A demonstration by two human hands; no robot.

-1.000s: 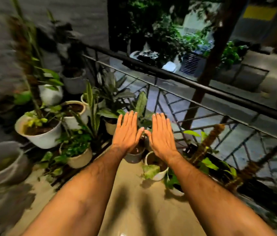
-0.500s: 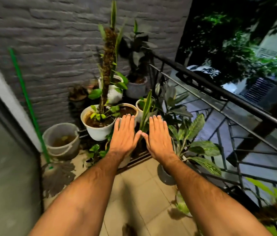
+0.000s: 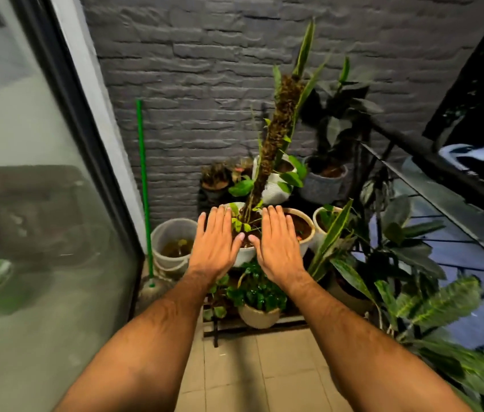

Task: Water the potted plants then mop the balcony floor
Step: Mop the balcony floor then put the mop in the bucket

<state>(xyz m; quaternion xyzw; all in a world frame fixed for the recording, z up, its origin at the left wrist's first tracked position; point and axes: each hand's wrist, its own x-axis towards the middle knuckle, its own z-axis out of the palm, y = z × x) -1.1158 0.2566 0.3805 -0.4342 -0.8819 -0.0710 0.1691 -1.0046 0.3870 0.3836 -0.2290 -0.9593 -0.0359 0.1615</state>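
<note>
Potted plants sat clustered in the corner against the grey brick wall. Both hands were flat, fingers spread, holding nothing: left hand, right hand. A green-handled mop leaned beside a bucket, maybe with water inside.

A grey brick wall stands behind. A glass door is at left. A dark metal railing runs along the right.
</note>
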